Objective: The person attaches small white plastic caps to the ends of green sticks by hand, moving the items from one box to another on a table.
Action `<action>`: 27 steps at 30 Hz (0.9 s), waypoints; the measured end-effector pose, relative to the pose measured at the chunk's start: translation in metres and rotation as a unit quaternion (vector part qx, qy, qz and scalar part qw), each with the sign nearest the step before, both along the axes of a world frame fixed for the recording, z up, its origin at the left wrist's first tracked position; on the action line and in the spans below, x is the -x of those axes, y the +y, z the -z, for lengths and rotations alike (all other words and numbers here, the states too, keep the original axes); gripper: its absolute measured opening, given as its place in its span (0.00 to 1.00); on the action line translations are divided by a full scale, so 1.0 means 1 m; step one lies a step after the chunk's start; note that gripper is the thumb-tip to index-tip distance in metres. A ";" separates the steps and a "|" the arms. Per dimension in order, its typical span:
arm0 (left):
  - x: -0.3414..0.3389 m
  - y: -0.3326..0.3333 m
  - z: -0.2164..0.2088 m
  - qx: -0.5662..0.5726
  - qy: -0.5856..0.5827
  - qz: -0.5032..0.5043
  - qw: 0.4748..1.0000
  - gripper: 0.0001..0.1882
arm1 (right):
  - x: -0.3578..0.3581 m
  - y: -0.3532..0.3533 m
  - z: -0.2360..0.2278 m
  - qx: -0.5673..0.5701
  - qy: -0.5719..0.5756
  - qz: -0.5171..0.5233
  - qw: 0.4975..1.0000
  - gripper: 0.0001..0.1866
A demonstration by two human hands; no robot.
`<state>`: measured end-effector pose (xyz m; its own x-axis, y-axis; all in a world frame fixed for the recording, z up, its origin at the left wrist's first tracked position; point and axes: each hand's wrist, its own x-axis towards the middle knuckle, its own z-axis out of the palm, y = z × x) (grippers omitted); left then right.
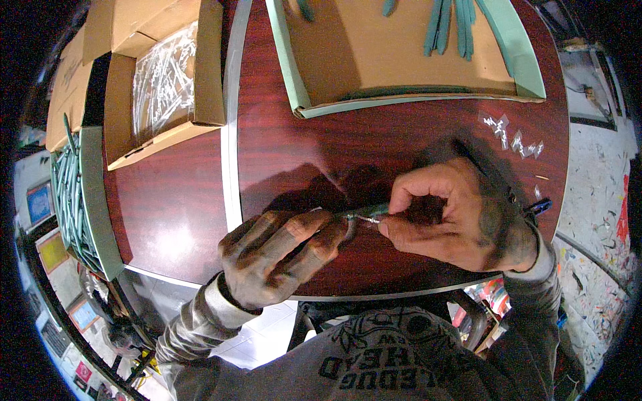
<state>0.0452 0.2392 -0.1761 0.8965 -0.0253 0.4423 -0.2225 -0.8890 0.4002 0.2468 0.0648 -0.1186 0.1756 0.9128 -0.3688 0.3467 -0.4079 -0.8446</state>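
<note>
My left hand (281, 250) has its fingers curled around one end of a slim green pen-like stick (380, 208). The stick reaches right, toward the fingertips of my right hand (461, 217). Thumb and forefinger of my right hand are pinched at a small clear strip with white marks (366, 219), which lies against or just below the stick. Whether the strip touches the stick I cannot tell. Several clear pieces with white marks (498, 127) lie on the dark red table (287, 147) beyond my right hand.
A green-rimmed cardboard tray (414, 103) holding green sticks (448, 27) stands at the far side. At left are an open cardboard box (208, 123) of white and clear strips (164, 80) and a box of green sticks (75, 200). A blue-tipped object (540, 206) lies by my right wrist.
</note>
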 end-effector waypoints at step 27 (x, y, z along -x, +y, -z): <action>0.004 0.000 -0.009 -0.040 0.021 0.012 0.999 0.22 | 0.003 0.004 -0.011 0.004 -0.026 0.002 1.000 0.09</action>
<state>0.0407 0.2389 -0.1670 0.9127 -0.0800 0.4007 -0.2283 -0.9132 0.3377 0.2440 0.0688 -0.1079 0.1984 0.9090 -0.3666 0.3880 -0.4163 -0.8223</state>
